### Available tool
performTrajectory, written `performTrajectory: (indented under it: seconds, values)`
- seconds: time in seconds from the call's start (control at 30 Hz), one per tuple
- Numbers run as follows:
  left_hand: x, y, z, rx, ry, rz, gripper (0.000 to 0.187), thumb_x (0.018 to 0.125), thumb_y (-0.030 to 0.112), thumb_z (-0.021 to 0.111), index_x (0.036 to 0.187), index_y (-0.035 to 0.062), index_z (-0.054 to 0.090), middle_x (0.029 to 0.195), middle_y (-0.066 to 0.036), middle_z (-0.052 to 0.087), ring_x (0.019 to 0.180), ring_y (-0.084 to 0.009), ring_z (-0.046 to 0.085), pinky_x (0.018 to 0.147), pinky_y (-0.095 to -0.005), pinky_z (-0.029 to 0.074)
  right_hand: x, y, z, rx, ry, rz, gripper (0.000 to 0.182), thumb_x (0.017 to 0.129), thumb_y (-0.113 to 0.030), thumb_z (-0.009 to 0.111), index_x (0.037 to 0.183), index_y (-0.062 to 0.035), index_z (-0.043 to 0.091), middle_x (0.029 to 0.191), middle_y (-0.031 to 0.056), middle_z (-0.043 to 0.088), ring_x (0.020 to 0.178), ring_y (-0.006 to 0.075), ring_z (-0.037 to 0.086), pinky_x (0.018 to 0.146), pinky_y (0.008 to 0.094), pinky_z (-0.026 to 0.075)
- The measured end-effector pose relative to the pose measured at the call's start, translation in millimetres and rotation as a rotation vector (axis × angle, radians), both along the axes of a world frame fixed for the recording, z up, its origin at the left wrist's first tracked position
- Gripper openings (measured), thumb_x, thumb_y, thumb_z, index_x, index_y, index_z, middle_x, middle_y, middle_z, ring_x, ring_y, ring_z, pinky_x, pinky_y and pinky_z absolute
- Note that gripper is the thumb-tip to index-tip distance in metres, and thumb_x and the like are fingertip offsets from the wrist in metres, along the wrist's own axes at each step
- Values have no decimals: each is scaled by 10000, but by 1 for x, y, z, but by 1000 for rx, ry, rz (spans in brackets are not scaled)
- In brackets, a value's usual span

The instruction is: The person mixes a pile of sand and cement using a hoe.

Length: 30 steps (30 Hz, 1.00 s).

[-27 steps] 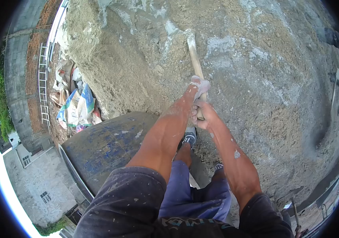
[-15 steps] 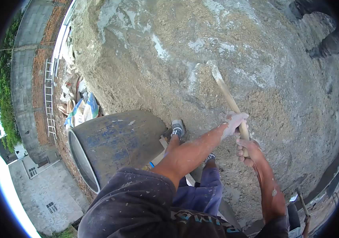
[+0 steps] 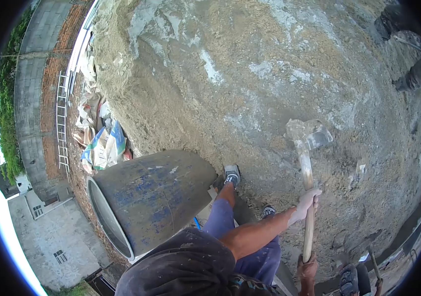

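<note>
A hoe (image 3: 307, 170) with a wooden handle runs up from my body, its broad, dirt-caked blade (image 3: 319, 135) facing sideways over the grey sandy heap (image 3: 250, 98). My left hand (image 3: 305, 203), dusted with pale powder, is wrapped round the middle of the handle. Lower down, my right hand (image 3: 307, 266) grips the handle's butt end, close to my body. Both my feet (image 3: 231, 175) stand at the near edge of the heap. To the left lies a large scuffed drum (image 3: 156, 190) on its side, its round mouth facing away from the heap.
Torn sacks (image 3: 104, 145) lie beyond the drum, near a white ladder (image 3: 62, 121) by a brick and block wall (image 3: 35, 98). Another person's dark-clad leg (image 3: 415, 76) shows at the upper right. A tool handle (image 3: 374, 264) stands at the lower right.
The hoe head has come off its earlier spot on the heap, moving right and closer to me. My hands have moved down toward my body and farther apart along the handle.
</note>
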<state>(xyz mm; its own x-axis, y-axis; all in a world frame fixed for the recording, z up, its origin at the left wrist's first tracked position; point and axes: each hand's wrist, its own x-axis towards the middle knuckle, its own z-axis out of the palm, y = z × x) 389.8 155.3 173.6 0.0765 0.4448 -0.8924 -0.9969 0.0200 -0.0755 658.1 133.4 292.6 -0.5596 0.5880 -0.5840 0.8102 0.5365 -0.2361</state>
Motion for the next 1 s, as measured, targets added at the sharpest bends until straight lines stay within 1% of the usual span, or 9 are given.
performTrajectory:
  seconds: [0.13, 0.27, 0.4, 0.53, 0.6, 0.7, 0.8, 0.9, 1.0]
  values:
    - [-186, -41, -24, -274, 630, -43, 250, 786, 207, 694, 627, 118, 523, 584, 22, 502, 490, -95, 500, 431, -272, 397, -189, -28, -80, -376, 146, -238, 340, 779, -170, 715, 1002, 21, 546, 802, 170, 640, 722, 295, 639, 677, 412, 497]
    - [-413, -98, 10, -492, 1286, -119, 440, 780, 202, 704, 1051, -37, 453, 801, -94, 572, 656, -167, 587, 542, -319, 488, -442, -84, -131, -932, 260, -418, 215, 794, -165, 724, 806, -26, 560, 625, 31, 588, 505, 88, 528, 455, 273, 428]
    - [-583, -155, 27, -721, 1778, -286, 557, 802, 190, 637, 1191, -100, 363, 957, -269, 626, 871, -402, 654, 764, -440, 519, -679, -139, -156, -1495, 609, -438, 165, 784, -136, 679, 797, -53, 537, 617, 36, 547, 507, 128, 535, 458, 297, 433]
    - [-683, -222, -41, -1152, 1922, -732, 572, 830, 280, 582, 1185, -127, 392, 905, -272, 648, 859, -408, 662, 768, -439, 529, -840, -200, -186, -1752, 594, -619, 167, 852, -194, 601, 784, -60, 528, 627, 59, 528, 494, 177, 523, 457, 332, 442]
    - [-714, -252, -80, -999, 1857, -1144, 518, 829, 296, 581, 1118, -119, 471, 913, -268, 651, 868, -389, 668, 754, -428, 536, -849, -216, -206, -1825, 487, -699, 173, 890, -237, 568, 892, -68, 531, 766, 69, 568, 623, 205, 567, 556, 372, 473]
    - [-682, -290, -175, -1046, 1661, -1210, 389, 809, 277, 587, 960, -82, 580, 850, -227, 665, 808, -339, 678, 702, -393, 541, -814, -242, -261, -2028, 305, -828, 265, 941, -281, 519, 1104, -74, 542, 1031, 99, 650, 879, 257, 659, 758, 453, 548]
    - [-646, -287, -231, -954, 1447, -1203, 280, 784, 243, 592, 767, -29, 656, 729, -171, 667, 699, -267, 672, 631, -363, 534, -765, -243, -268, -1940, 214, -974, 234, 937, -268, 520, 1074, -80, 542, 978, 80, 648, 831, 223, 652, 689, 408, 542]
    - [-597, -264, -254, -761, 1162, -1116, 267, 788, 238, 563, 822, 0, 677, 839, -171, 680, 803, -285, 670, 716, -389, 525, -722, -212, -264, -1880, 166, -995, 173, 926, -239, 535, 981, -75, 529, 845, 46, 614, 695, 156, 614, 533, 313, 492]
    - [-559, -238, -226, -549, 1322, -1238, 213, 764, 190, 562, 699, 20, 673, 704, -151, 659, 634, -252, 638, 572, -389, 498, -679, -155, -247, -1781, 125, -961, 134, 903, -194, 563, 876, -80, 499, 718, 15, 548, 572, 106, 539, 409, 239, 383]
